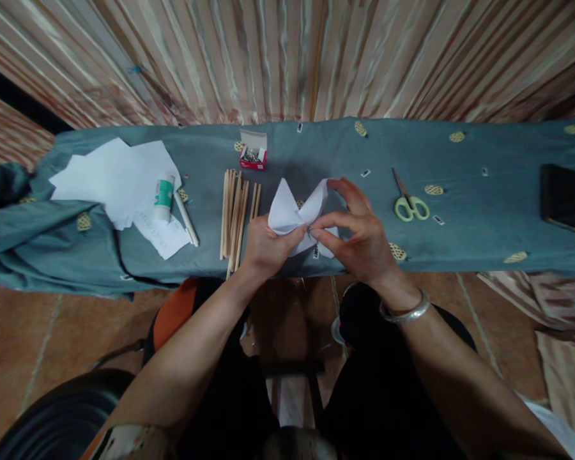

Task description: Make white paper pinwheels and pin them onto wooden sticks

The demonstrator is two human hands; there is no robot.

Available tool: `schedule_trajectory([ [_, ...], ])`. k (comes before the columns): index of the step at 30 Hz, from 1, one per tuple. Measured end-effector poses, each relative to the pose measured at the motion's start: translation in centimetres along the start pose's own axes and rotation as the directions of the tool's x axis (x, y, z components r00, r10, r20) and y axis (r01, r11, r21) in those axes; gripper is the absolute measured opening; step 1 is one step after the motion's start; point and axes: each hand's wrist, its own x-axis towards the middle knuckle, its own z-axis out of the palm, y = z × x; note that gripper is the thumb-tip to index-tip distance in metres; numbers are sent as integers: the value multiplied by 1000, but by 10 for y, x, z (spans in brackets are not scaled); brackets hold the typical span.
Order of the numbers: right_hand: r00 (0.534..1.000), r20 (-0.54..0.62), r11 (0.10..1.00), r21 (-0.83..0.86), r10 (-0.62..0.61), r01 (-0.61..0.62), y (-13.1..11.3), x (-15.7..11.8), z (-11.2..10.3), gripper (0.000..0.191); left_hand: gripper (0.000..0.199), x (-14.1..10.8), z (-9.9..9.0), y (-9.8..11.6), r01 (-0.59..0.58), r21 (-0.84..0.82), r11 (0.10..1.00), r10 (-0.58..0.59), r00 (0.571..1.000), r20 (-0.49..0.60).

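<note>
A white sheet of paper (287,207), cut and folded so that its corners stand up like a pinwheel, is held over the near edge of the table. My left hand (267,248) grips it from the left, thumb pressed near its middle. Thumb and forefinger of my right hand (359,233) pinch a small metal pin (309,229) at the paper's centre, while another finger touches the upper right fold. How deep the pin sits cannot be made out. Just beyond the paper stands an open red box (253,165) of small metal pins.
Several wooden sticks (234,214) lie left of the paper. Farther left are white sheets (117,172), a glue stick (163,199) and a white pen (186,219). Green-handled scissors (411,206) and a black phone (564,198) lie to the right on the green cloth (479,211).
</note>
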Motion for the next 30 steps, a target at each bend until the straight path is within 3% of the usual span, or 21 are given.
schedule_trajectory([
  [10, 999, 33, 998, 59, 5, -7, 4, 0, -1, 5, 17, 1, -4, -11, -7, 21, 1000, 5, 997, 81],
  [19, 1000, 21, 998, 65, 21, -22, 5, 0, 1, 6, 24, 2, -6, -5, 49, 7, 999, -49, 985, 164],
  [30, 1000, 0, 993, 120, 7, -7, 5, -1, 2, 3, 27, 1, -11, -4, 108, -43, 993, -98, 977, 189],
])
